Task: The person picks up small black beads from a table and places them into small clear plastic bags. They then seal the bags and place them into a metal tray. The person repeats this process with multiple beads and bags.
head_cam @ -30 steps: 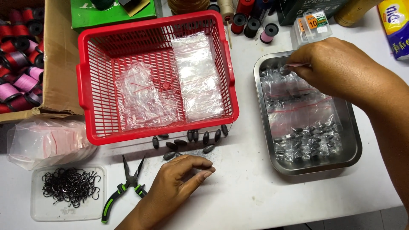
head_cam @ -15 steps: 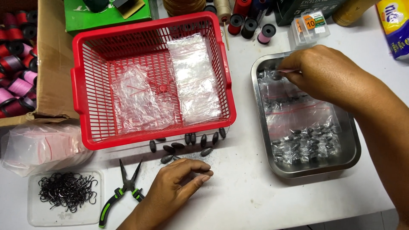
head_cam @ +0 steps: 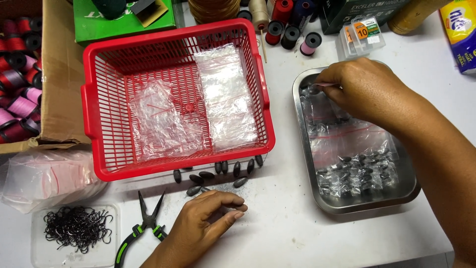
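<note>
Overhead | left hand [head_cam: 210,218] curled loosely, holding nothing, just below dark oval sinkers [head_cam: 218,171] in a row along the red basket [head_cam: 94,124] | right hand [head_cam: 359,87] pinching a small bag [head_cam: 325,85] over the steel tray [head_cam: 305,164], well apart.

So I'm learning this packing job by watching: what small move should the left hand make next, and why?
Probably pinch up one dark sinker: the left hand rests on the table just beside the loose row, while the right hand grips a small clear bag over the steel tray.
</note>
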